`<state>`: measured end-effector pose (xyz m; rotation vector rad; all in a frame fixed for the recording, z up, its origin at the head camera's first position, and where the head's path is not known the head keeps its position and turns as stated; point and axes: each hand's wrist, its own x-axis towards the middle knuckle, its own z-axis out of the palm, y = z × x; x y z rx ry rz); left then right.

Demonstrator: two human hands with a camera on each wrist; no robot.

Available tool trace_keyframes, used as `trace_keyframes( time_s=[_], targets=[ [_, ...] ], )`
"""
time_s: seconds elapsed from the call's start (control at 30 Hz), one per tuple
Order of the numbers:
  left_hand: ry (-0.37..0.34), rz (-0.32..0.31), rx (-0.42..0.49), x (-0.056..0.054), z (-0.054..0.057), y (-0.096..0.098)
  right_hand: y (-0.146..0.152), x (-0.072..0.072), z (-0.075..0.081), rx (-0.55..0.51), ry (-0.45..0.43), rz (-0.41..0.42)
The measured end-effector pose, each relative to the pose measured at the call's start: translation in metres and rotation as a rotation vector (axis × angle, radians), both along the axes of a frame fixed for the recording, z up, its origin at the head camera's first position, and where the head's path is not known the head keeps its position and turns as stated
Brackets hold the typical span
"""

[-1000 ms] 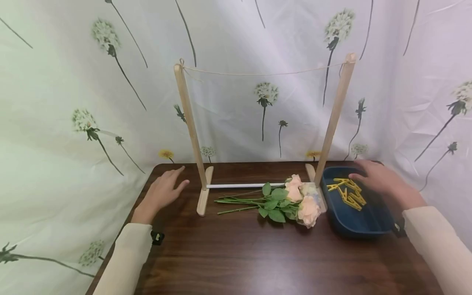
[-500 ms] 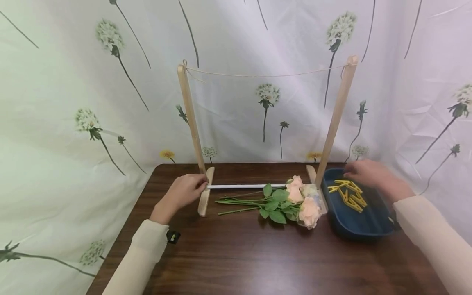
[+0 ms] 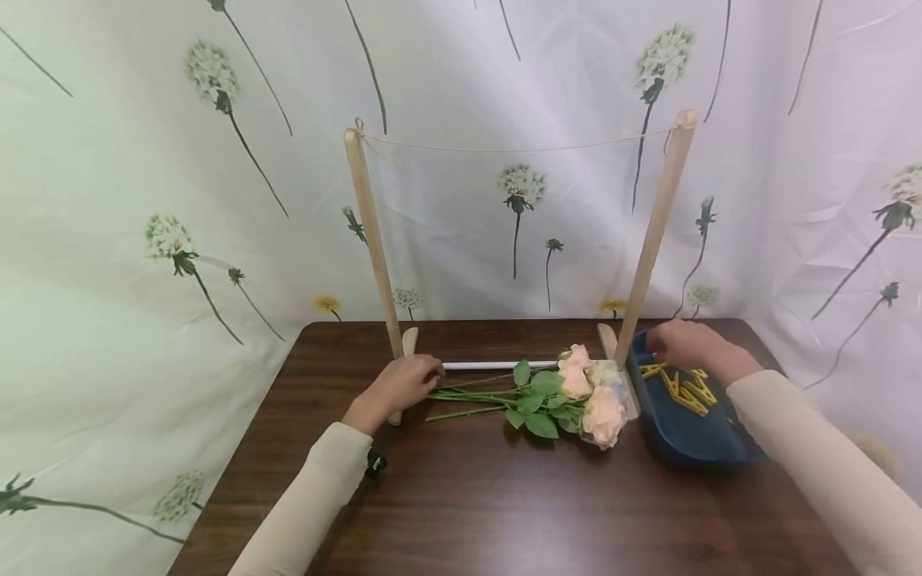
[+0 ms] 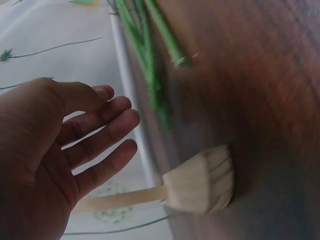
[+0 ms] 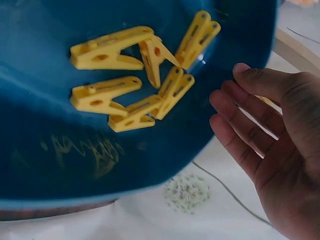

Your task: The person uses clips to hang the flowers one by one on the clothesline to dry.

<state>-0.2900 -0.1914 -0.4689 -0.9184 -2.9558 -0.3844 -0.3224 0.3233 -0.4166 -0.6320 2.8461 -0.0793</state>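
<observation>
My left hand (image 3: pixel 402 382) is over the cut ends of several green stems (image 3: pixel 467 412) on the table, its fingers loosely bent. In the left wrist view that hand (image 4: pixel 55 140) holds nothing, and the stems (image 4: pixel 150 65) lie apart from its fingertips. The stems belong to pale peach roses (image 3: pixel 603 412), whose heads rest by the stand's right foot. My right hand (image 3: pixel 684 344) is over the far part of a dark blue basin (image 3: pixel 702 456) with several yellow clothespins (image 3: pixel 691 400) inside. Seen from the right wrist, its fingers (image 5: pixel 240 120) are loosely bent with nothing between them.
A wooden stand rises at the back, with a left post (image 3: pixel 373 248), a right post (image 3: pixel 655 248), a sagging string (image 3: pixel 519 150) between their tops and a white bar (image 3: pixel 497 366) low down. A printed flower curtain (image 3: pixel 461 224) hangs behind the dark wooden table (image 3: pixel 490 504).
My left hand has moved right, from the table's left side past the stand's left post to the stems. My right hand has shifted left over the basin. Roses and clothespins look unmoved.
</observation>
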Motion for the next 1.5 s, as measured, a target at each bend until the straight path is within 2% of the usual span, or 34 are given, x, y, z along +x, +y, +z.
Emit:
trace_keyframes(
  time_s=[0.2, 0.53, 0.77, 1.0, 1.27, 1.5],
  targets=[
    [0.025, -0.001, 0.022, -0.003, -0.017, 0.005, -0.006, -0.005, -0.015, 0.041, -0.024, 0.018],
    [-0.023, 0.001, -0.02, -0.003, -0.025, 0.016, -0.015, -0.005, -0.026, 0.082, -0.096, -0.017],
    [0.025, 0.013, -0.028, -0.004, -0.03, 0.018, -0.018, -0.002, -0.03, 0.065, -0.091, -0.042],
    [0.03, 0.028, -0.025, -0.007, -0.033, 0.015, -0.018, -0.001, -0.031, 0.061, -0.086, -0.043],
    [-0.027, 0.061, 0.07, -0.007, -0.033, 0.015, -0.019, -0.002, -0.032, 0.078, -0.079, -0.031],
    [0.004, 0.101, 0.113, -0.003, -0.03, 0.016, -0.017, -0.003, -0.035, 0.068, -0.094, -0.052]
  ],
)
